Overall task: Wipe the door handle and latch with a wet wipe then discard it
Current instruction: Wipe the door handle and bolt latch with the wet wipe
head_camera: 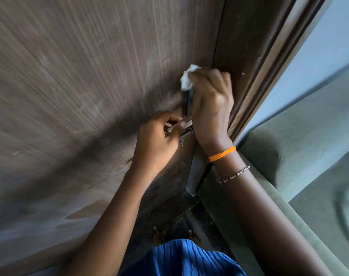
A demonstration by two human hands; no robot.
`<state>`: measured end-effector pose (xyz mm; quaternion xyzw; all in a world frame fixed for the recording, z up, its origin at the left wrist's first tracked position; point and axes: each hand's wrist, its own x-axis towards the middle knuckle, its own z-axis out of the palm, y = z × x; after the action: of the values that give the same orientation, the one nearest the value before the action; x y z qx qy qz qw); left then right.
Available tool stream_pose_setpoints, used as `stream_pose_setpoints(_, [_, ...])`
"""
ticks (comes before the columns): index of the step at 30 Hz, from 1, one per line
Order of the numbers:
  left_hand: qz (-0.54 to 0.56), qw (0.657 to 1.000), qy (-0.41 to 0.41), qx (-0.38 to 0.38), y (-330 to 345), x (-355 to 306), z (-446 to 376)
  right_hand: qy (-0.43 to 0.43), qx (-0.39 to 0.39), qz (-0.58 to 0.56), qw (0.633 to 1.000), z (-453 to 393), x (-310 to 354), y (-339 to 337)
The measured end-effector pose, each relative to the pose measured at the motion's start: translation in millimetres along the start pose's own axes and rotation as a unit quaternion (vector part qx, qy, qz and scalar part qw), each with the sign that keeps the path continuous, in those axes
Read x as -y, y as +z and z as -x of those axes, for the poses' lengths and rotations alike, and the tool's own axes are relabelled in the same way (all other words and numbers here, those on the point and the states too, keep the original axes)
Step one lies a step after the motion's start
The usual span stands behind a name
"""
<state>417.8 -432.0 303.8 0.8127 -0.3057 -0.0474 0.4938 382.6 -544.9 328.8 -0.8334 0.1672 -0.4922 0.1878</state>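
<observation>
A dark vertical door handle (pixel 188 103) is fixed near the right edge of the brown wooden door (pixel 80 86). My right hand (pixel 211 104) is wrapped around the handle with a crumpled white wet wipe (pixel 186 77) bunched at its fingertips at the handle's top end. Just below, my left hand (pixel 159 140) grips the silver latch bolt (pixel 181 127); its knob end sticks out under the fingers. Much of the handle and latch is hidden by both hands.
The dark door frame (pixel 249 66) runs up the right side of the door. A grey-green upholstered sofa arm (pixel 299 152) stands close on the right below a pale blue wall (pixel 332 46). Dark floor, bare toes and blue clothing show below.
</observation>
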Motion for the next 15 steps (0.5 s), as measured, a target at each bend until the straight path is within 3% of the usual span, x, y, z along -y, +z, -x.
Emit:
stream_pose_setpoints(3, [0.001, 1.000, -0.008, -0.025, -0.2, 0.4, 0.7, -0.025, 0.080, -0.016, 0.996, 4.4, 1.6, -3.4])
stream_pose_setpoints(6, [0.010, 0.999, -0.024, -0.045, -1.2, 1.3, 2.8, -0.075, 0.140, 0.077, 0.984, 2.8, 4.0, -8.1])
stream_pose_setpoints(9, [0.000, 0.999, -0.019, -0.051, -3.3, 0.8, 4.6, -0.179, 0.196, 0.186, 0.946, 4.3, 12.7, -12.8])
stream_pose_setpoints(12, [-0.002, 0.999, -0.023, -0.038, -5.7, 1.3, 6.0, -0.153, 0.365, 0.209, 0.894, -11.5, 5.1, -13.9])
stream_pose_setpoints(14, [0.004, 0.999, -0.025, -0.030, -7.7, 1.9, 7.9, -0.100, 0.375, 0.130, 0.912, -15.7, -9.7, -19.9])
stream_pose_setpoints(15, [0.005, 0.999, -0.023, -0.027, -8.8, 2.1, 8.5, -0.073, 0.325, 0.057, 0.941, -11.6, -14.8, -25.4])
